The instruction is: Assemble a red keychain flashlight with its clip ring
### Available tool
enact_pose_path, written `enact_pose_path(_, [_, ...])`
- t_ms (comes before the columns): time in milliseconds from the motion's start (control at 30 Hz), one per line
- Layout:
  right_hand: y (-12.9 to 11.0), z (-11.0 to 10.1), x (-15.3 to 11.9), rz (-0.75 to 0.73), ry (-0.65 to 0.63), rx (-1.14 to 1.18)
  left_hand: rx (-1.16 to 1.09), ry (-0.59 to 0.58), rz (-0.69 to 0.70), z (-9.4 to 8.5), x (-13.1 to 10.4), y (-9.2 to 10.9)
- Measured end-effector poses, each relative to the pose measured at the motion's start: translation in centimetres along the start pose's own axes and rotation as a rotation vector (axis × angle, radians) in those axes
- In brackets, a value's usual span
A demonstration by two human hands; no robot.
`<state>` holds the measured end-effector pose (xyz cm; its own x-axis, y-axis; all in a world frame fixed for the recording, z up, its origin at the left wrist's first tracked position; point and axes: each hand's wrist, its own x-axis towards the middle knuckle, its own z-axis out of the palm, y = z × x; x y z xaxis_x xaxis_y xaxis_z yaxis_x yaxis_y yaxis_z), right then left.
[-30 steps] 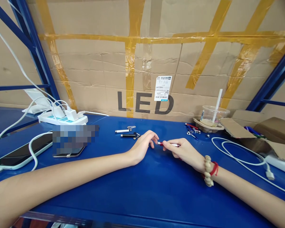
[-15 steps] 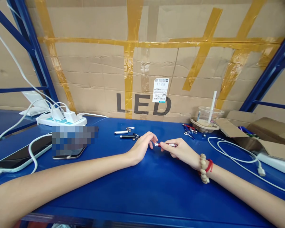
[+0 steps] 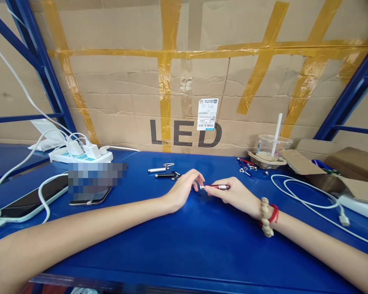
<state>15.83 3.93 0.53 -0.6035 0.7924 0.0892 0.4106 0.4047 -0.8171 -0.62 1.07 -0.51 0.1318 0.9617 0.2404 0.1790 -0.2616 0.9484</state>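
My right hand [image 3: 231, 191] is closed round a small red keychain flashlight [image 3: 222, 187], a slim metal tube whose silver end points left. Thumb and fingers pinch it just above the blue tabletop [image 3: 184, 241]. Close to that silver end is my left hand [image 3: 184, 190], resting on its edge with the fingers loosely curled and apart; I see nothing in it. Beyond my left hand lie a silver keychain flashlight [image 3: 157, 170] with a clip and a black keychain flashlight [image 3: 164, 176] with a dark clip.
Red and blue keychain flashlights [image 3: 247, 167] lie at back right by a plastic cup [image 3: 271, 147] in a cardboard holder. An open carton [image 3: 349, 175] and a white cable [image 3: 306, 204] are further right. Leftward are a power strip [image 3: 59, 156] and phones [image 3: 33, 198]. Cardboard [image 3: 125, 94] stands behind.
The view has shifted slightly, so things on the right appear a little further right. Both hands keep nearly the same pose, and the red flashlight stays in my right hand.
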Motion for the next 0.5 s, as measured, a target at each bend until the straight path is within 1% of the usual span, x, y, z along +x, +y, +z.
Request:
enact_pose_path(233, [-0.04,-0.04,-0.1,-0.024,-0.034,-0.024,0.022,-0.01,0.005,-0.02,-0.04,0.06])
enact_pose_path(500, [0.02,-0.08,-0.07,-0.029,-0.03,-0.012,0.056,-0.01,-0.001,-0.06,-0.17,0.23])
